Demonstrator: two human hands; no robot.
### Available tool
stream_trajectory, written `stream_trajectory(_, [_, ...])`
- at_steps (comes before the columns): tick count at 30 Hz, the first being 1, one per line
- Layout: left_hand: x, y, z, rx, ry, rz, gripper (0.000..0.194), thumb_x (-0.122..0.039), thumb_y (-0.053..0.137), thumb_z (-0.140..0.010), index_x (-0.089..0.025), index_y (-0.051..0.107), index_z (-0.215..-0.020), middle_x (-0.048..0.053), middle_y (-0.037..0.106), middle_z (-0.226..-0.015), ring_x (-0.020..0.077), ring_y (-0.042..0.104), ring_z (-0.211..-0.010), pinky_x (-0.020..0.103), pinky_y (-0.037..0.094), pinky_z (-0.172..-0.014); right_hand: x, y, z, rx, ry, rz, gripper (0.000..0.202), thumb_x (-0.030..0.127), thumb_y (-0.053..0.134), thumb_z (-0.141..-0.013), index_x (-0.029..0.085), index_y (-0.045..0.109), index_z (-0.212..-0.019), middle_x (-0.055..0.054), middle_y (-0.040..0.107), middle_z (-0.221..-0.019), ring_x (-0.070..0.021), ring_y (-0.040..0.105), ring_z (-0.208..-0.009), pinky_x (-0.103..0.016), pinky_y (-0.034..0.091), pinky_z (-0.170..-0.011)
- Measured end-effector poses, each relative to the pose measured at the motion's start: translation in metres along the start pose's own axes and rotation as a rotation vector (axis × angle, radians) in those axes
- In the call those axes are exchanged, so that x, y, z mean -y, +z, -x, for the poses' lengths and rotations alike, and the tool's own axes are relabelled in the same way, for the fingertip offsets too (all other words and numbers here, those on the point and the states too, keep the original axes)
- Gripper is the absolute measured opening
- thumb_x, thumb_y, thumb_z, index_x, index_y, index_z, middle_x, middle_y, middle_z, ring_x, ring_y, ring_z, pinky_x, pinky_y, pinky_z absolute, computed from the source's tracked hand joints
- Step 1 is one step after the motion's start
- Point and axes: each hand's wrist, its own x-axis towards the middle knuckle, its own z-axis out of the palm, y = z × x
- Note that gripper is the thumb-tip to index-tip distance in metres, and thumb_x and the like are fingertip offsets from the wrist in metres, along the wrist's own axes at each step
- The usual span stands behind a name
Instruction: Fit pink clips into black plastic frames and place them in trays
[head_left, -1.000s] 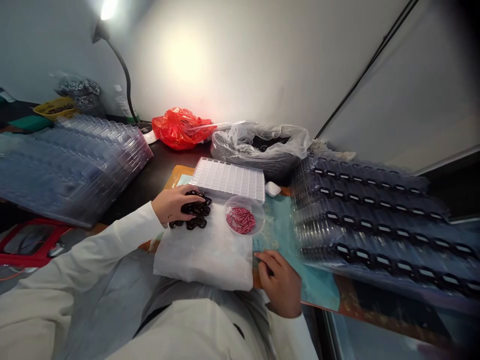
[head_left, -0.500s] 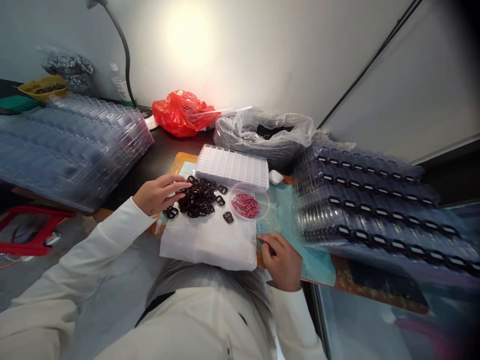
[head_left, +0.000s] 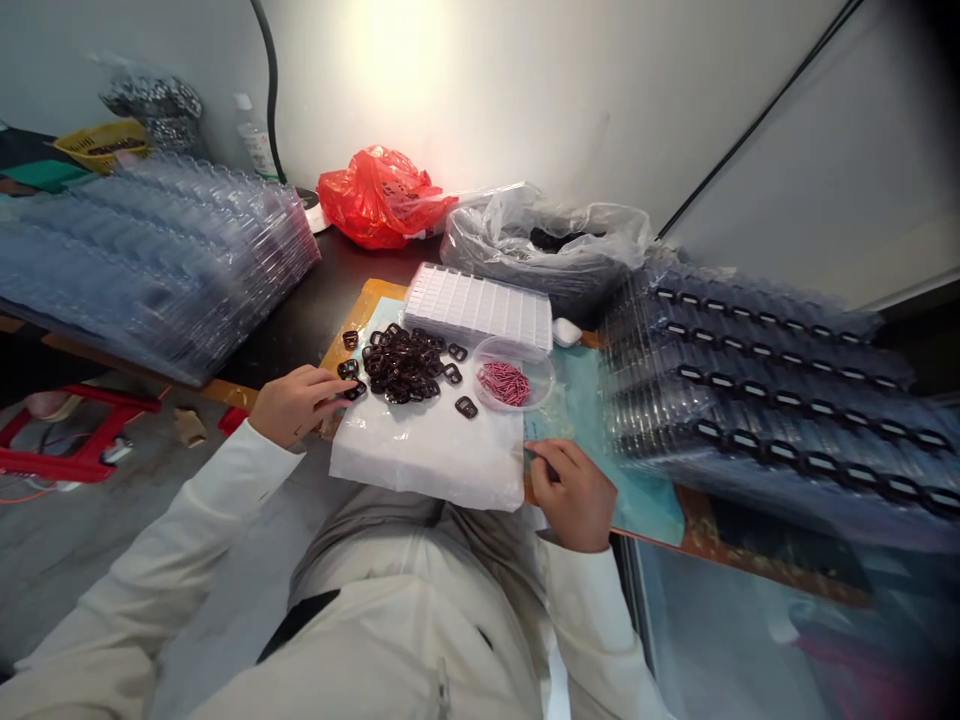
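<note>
While the head camera looks down on a dark worktable [head_left: 300, 325], a left stack of clear trays [head_left: 165, 260] and a right stack of clear trays [head_left: 750, 400] flank the work. Behind it stand a white gridded tray [head_left: 480, 308], a red bag [head_left: 382, 200] and a clear bag [head_left: 480, 245]. A dish [head_left: 544, 388] of pink pins [head_left: 504, 383] sits right of a heap of dark pieces [head_left: 405, 365] on a white sheet [head_left: 427, 460].

Half a second ago the left hand [head_left: 292, 403] reached over the heap's edge; now it is left of it, beside three separate pieces. The hands are well apart. Left fingertips touch a dark piece [head_left: 355, 390]; whether they grip it, I cannot tell. The right hand [head_left: 577, 495] is curled by the sheet's right edge, its grip unclear. Heaped pieces point every way; a loose piece [head_left: 466, 407] slants, long axis running from upper left to lower right.
</note>
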Motion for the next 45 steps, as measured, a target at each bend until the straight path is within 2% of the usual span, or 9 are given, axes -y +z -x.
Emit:
stream_trajectory(11, [-0.002,0.012,0.010,-0.173,-0.021,0.073,0.022,-0.041,0.055,-0.088,-0.029,0.068,-0.101,0.007,0.066,-0.099,0.0234,0.061,-0.092,0.038,0.051,-0.082,-0.002,-0.001,-0.001,0.014,-0.034,-0.001,0.022,0.017,0.050,-0.085,0.022,0.072,-0.087,0.000,0.071,-0.089,-0.0127,0.065,-0.078,-0.023,0.043,-0.067])
stream_trajectory(16, [0.015,0.008,0.000,-0.063,0.071,0.255,0.038,-0.042,0.054,-0.089,-0.024,0.060,-0.122,0.012,0.061,-0.119,0.0250,0.058,-0.110,0.041,0.049,-0.095,-0.001,0.000,-0.002,0.032,-0.031,-0.007,0.024,0.018,0.048,-0.086,0.022,0.071,-0.090,0.000,0.071,-0.090,-0.0134,0.065,-0.078,-0.024,0.044,-0.067])
stream_trajectory(21, [0.023,0.002,-0.011,0.042,0.125,0.270,0.032,-0.033,0.043,-0.095,-0.021,0.069,-0.110,0.010,0.068,-0.104,0.0199,0.064,-0.094,0.032,0.053,-0.082,-0.005,0.003,0.001,0.046,-0.027,-0.014,0.026,0.020,0.045,-0.087,0.022,0.071,-0.089,-0.001,0.071,-0.091,-0.0144,0.065,-0.079,-0.025,0.046,-0.067])
stream_trajectory(24, [0.019,-0.009,-0.015,-0.054,0.152,0.201,0.029,-0.030,0.045,-0.094,-0.021,0.071,-0.103,0.009,0.070,-0.095,0.0185,0.065,-0.086,0.030,0.054,-0.078,-0.004,-0.005,0.000,0.023,-0.048,-0.036,0.026,0.023,0.045,-0.088,0.021,0.071,-0.089,-0.003,0.071,-0.090,-0.0165,0.066,-0.078,-0.027,0.048,-0.066])
stream_trajectory(27, [-0.006,-0.026,-0.022,-0.240,0.208,0.128,0.022,-0.023,0.051,-0.091,-0.017,0.070,-0.101,0.012,0.070,-0.105,0.0204,0.065,-0.099,0.032,0.054,-0.087,0.016,-0.023,-0.013,-0.007,0.027,-0.206,0.024,0.024,0.047,-0.089,0.022,0.070,-0.093,-0.004,0.072,-0.090,-0.0179,0.068,-0.079,-0.027,0.051,-0.064])
stream_trajectory(32, [-0.086,-0.052,-0.052,-0.414,0.374,0.056,0.029,-0.012,0.048,-0.092,-0.013,0.061,-0.117,0.011,0.069,-0.116,0.0170,0.066,-0.102,0.026,0.054,-0.088,0.078,-0.041,-0.068,0.201,0.180,-0.732,0.020,0.034,0.060,-0.086,0.024,0.067,-0.101,-0.001,0.072,-0.085,-0.0139,0.068,-0.069,-0.022,0.055,-0.061])
stream_trajectory(35, [-0.118,-0.061,-0.080,-0.502,0.444,0.013,0.028,-0.012,0.052,-0.090,-0.010,0.061,-0.116,0.011,0.071,-0.111,0.0180,0.069,-0.094,0.027,0.056,-0.085,0.095,-0.037,-0.105,0.260,0.264,-0.961,0.024,0.042,0.062,-0.084,0.022,0.068,-0.095,-0.002,0.071,-0.082,-0.0134,0.066,-0.067,-0.023,0.056,-0.061])
stream_trajectory(41, [-0.111,-0.054,-0.140,-0.449,0.406,0.304,0.026,-0.016,0.049,-0.092,-0.018,0.067,-0.111,0.009,0.070,-0.108,0.0183,0.068,-0.093,0.030,0.056,-0.083,0.071,-0.033,-0.148,0.216,0.383,-1.106,0.028,0.042,0.066,-0.078,0.019,0.068,-0.092,-0.003,0.071,-0.078,-0.0142,0.064,-0.066,-0.024,0.052,-0.056])
stream_trajectory(45, [-0.096,-0.039,-0.176,-0.149,0.201,0.899,0.030,-0.032,0.066,-0.082,-0.020,0.066,-0.109,0.009,0.067,-0.102,0.0183,0.066,-0.090,0.025,0.057,-0.071,0.052,-0.029,-0.172,0.198,0.304,-0.868,0.021,0.033,0.061,-0.081,0.018,0.070,-0.091,-0.002,0.071,-0.071,-0.0154,0.065,-0.063,-0.025,0.050,-0.058])
